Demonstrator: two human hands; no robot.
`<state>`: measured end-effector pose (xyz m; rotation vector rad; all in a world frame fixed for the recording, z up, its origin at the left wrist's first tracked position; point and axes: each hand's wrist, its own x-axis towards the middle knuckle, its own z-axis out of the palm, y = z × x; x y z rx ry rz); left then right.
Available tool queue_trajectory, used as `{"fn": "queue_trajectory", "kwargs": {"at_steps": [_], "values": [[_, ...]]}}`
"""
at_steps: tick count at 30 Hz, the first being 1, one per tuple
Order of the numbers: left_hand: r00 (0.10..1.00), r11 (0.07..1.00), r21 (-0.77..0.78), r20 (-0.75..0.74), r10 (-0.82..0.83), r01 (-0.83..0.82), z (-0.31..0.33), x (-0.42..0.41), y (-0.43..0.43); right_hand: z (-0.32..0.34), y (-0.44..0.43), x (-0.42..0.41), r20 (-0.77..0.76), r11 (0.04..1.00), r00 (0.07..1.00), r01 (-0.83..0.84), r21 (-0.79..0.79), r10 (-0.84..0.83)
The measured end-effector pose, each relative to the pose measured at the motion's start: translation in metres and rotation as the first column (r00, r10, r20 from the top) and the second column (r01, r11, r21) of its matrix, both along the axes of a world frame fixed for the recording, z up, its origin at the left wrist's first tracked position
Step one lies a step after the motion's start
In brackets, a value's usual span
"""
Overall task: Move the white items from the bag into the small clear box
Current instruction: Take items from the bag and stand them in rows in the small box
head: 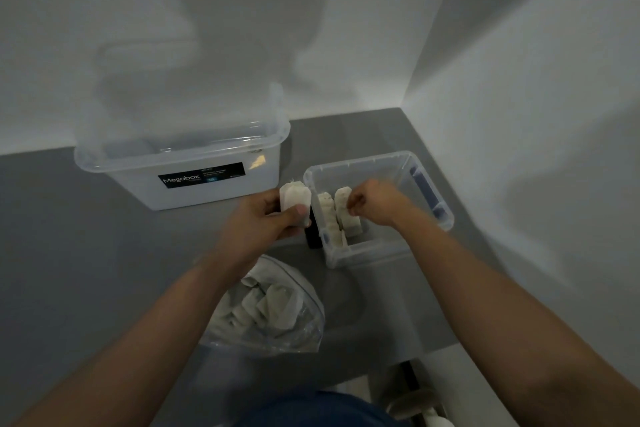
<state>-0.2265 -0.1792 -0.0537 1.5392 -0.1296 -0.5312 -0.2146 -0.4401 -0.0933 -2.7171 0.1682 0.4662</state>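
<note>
A clear plastic bag [277, 329] lies on the grey table near me, holding several white sachets [277, 305]. My left hand [266, 219] grips a small stack of white sachets [294, 198] just left of the small clear box [391, 243]. My right hand [374, 201] is inside the box, its fingers pinching a white sachet [343, 208] that stands upright. More white sachets [327, 215] stand in a row against the box's left wall.
A large clear lidded tub [180, 163] with a black label stands at the back left against the wall. A dark object [312, 236] stands between my left hand and the small box. Walls close the table at the back and right.
</note>
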Motion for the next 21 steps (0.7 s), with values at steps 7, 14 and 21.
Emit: {"fn": "queue_trajectory", "kwargs": {"at_steps": [7, 14, 21], "values": [[1.0, 1.0, 0.007, 0.009, -0.029, 0.029, 0.0, 0.0, 0.001, 0.003, -0.001, -0.007, 0.079, 0.997, 0.994, 0.079, 0.008, -0.08], [0.998, 0.997, 0.064, 0.042, -0.04, 0.037, 0.001, 0.0, 0.005, 0.025, 0.012, -0.023, 0.105, 0.998, 0.994, -0.013, 0.064, 0.006], [0.996, 0.994, 0.096, 0.068, -0.053, 0.046, 0.008, -0.001, 0.003, 0.075, 0.046, -0.061, 0.171, 0.678, 0.954, 0.045, 0.733, -0.248]]}}
